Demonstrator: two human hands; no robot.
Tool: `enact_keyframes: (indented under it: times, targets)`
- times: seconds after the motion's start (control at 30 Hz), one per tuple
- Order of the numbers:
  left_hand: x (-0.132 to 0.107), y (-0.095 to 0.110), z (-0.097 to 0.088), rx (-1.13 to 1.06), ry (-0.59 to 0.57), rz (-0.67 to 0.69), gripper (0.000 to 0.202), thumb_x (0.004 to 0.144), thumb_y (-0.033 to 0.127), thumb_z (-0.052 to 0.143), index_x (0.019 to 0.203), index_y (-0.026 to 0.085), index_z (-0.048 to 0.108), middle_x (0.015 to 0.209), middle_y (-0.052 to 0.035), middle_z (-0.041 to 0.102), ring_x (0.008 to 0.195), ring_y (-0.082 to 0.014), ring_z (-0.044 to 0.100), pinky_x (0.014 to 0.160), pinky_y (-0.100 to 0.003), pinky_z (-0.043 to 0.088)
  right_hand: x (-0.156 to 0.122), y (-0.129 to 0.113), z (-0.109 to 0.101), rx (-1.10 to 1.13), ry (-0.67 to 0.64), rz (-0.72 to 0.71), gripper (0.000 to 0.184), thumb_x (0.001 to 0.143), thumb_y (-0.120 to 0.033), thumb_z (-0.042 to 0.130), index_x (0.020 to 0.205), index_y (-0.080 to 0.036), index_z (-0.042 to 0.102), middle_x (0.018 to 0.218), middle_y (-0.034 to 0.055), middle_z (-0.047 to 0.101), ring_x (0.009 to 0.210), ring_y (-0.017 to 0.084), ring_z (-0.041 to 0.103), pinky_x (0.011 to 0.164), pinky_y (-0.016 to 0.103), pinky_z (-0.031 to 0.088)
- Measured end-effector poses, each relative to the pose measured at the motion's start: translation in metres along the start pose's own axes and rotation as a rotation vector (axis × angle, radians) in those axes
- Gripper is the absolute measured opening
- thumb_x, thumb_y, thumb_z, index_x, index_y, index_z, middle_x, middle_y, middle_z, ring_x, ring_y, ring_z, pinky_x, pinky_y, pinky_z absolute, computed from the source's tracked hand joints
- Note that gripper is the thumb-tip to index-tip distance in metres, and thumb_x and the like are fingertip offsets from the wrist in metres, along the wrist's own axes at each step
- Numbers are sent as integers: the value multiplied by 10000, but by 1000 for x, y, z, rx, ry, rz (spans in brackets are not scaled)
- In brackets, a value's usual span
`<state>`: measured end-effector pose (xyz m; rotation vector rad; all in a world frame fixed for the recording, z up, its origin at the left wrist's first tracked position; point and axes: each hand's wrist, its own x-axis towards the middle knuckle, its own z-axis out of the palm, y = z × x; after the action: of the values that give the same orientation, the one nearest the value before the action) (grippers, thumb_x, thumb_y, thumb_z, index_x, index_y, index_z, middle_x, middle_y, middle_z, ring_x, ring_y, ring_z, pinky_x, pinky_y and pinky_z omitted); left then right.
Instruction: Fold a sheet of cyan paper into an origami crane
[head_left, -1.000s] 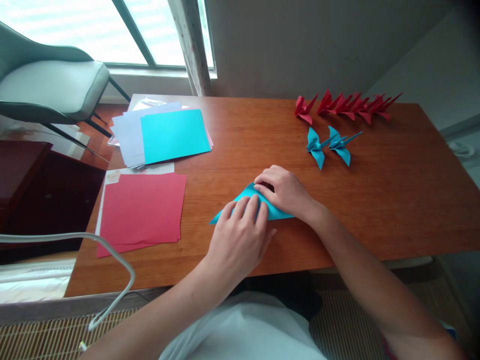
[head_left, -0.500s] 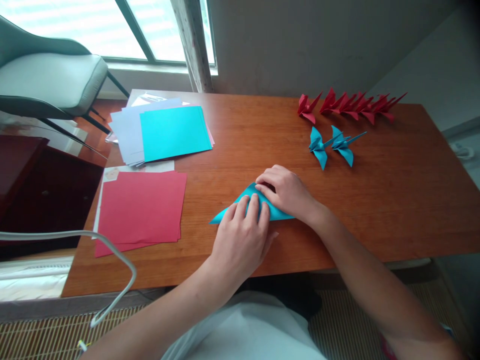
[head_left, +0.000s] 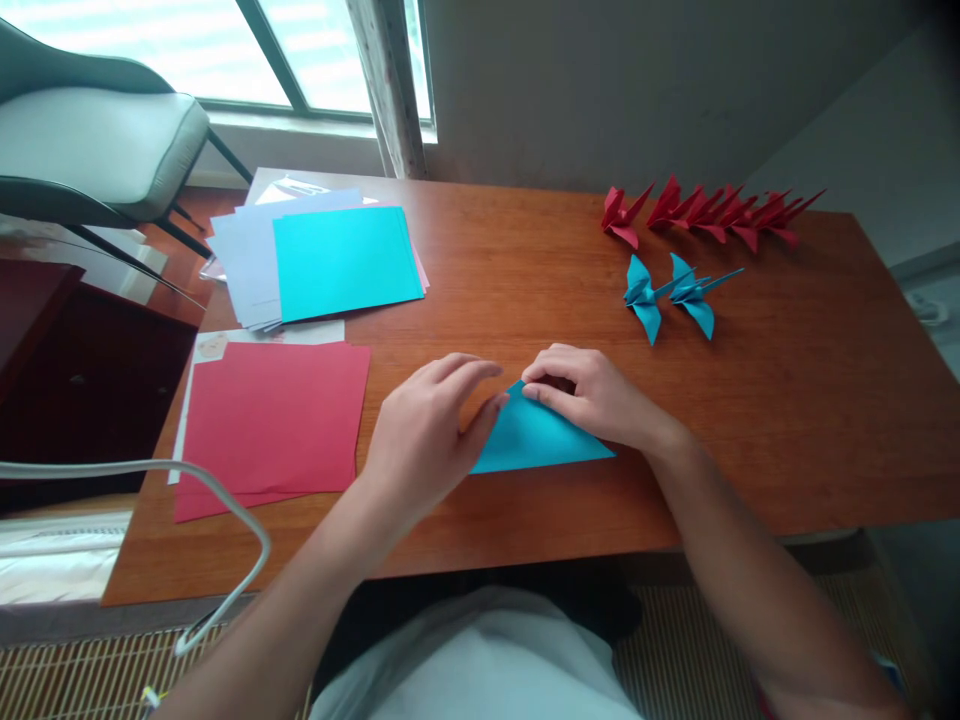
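Currently, a blue triangle [head_left: 544, 440] of folded paper is laid flat on the table [head_left: 510, 250], between the two sets of fingers. Its far tip is pinched between the thumb and index finger of the right hand [head_left: 589, 390], and its right corner is seen near the right wrist. The left hand [head_left: 420, 420] is curved but unclenched, a gap being left between thumb and fingers; its thumb is poised at the triangle's left edge, though whether contact is made cannot be told. The triangle's left end is hidden by that hand.

To the left of the left fingers, red sheets [head_left: 274, 420] are stacked on a white one. Farther off, beyond the left fingers, blue sheets [head_left: 349, 262] are piled over white sheets [head_left: 244, 260]. Beyond and to the right of the right fingers, two blue cranes [head_left: 643, 298] are set out, and behind these a row of red cranes [head_left: 709, 215]. Well left of all the fingers, a dark cabinet [head_left: 90, 400] is seen; its inside is hidden.
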<state>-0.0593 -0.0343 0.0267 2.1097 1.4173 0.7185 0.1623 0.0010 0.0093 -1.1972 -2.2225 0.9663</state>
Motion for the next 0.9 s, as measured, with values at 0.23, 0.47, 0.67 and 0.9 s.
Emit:
enact_keyframes:
  times: [0.23, 0.47, 0.67, 0.9]
  targets:
    - [17, -12, -1, -518, -307, -166, 183, 909, 337, 662, 881, 169, 731, 755, 7, 695, 678, -113, 573, 592, -215, 440, -7, -11, -7, 136, -52, 51, 94, 942, -247, 643, 892, -194, 703, 858, 12, 674, 799, 147, 603, 726, 285, 451]
    - [18, -10, 3, -651, -263, -259, 181, 859, 316, 717, 803, 144, 736, 687, 9, 657, 626, -91, 513, 535, -190, 401, -9, -15, -8, 247, -40, 138, 119, 933, -295, 654, 869, -205, 696, 817, 5, 639, 760, 146, 574, 674, 282, 448]
    - [18, -9, 2, -645, -214, -277, 139, 836, 283, 743, 811, 147, 756, 680, 8, 672, 607, -84, 506, 523, -185, 393, -9, -14, -6, 268, -3, 160, 102, 921, -295, 671, 874, -214, 710, 848, 12, 664, 783, 153, 597, 679, 286, 464]
    - [18, -8, 3, -622, -201, -277, 129, 831, 275, 746, 818, 148, 763, 688, 2, 689, 605, -90, 518, 525, -190, 401, -10, -13, -6, 254, 5, 152, 94, 917, -289, 675, 877, -218, 721, 850, 19, 679, 781, 160, 610, 680, 291, 479]
